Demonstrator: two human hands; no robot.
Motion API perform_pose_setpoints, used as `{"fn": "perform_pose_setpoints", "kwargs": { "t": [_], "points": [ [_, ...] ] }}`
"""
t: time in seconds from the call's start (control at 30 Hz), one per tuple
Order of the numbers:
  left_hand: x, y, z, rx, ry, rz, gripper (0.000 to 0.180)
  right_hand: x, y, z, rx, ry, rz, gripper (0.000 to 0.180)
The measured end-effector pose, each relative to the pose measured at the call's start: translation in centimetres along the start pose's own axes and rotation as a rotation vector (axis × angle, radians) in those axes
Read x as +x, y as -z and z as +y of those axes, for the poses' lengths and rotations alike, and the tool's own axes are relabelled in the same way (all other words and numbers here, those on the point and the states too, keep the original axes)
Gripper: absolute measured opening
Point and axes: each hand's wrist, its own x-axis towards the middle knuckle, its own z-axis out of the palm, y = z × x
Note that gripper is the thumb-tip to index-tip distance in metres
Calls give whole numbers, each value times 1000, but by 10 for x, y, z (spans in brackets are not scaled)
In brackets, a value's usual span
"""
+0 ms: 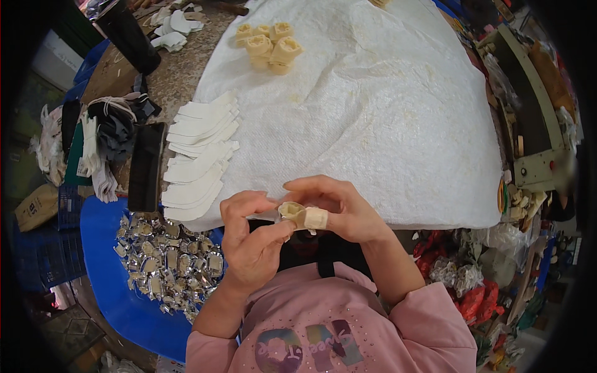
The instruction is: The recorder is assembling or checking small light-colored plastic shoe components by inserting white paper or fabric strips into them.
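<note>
My left hand (pixel 247 239) and my right hand (pixel 348 208) meet at the near edge of the white-covered table. Between their fingertips they pinch a small cream cup-shaped piece (pixel 289 212), its hollow side facing up. A pale band, perhaps tape, wraps my right thumb (pixel 316 218). To the left of my hands, white curved strips (pixel 199 168) lie overlapped in a long row on the sheet. Farther back, several cream rolled pieces (pixel 273 50) are stacked together.
A blue basin (pixel 106 280) at the lower left holds many shiny silver pieces (pixel 171 261). A long black box (pixel 147 168) stands beside the strips, and a dark cylinder (pixel 127 37) farther back. Plastic bags and scraps (pixel 479 292) pile up at right, below a metal cabinet (pixel 541 168).
</note>
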Motion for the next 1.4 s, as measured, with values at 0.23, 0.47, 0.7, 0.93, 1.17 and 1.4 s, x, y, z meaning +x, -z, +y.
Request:
{"fn": "perform_pose_setpoints", "kwargs": {
  "t": [0.23, 0.47, 0.7, 0.93, 1.17, 1.4],
  "points": [
    [-6, 3, 1, -318, 263, -26, 57, 0, 2, 4, -615, 627, 112, 46],
    [-3, -15, 17, -811, 686, -139, 51, 0, -7, 25, -629, 644, 58, 44],
    [-9, -24, 18, -878, 539, -89, 57, 2, -14, 15, -108, 224, 86, 25],
    [-9, -23, 21, -629, 380, -165, 58, -1, -16, 17, -19, 41, -88, 14],
    [-4, -32, 23, -639, 582, 171, 51, -4, -29, 43, -87, 298, 58, 31],
    [-6, -34, 23, -600, 551, 157, 41, 1, -32, 52, -181, 531, 72, 37]
  ]
}}
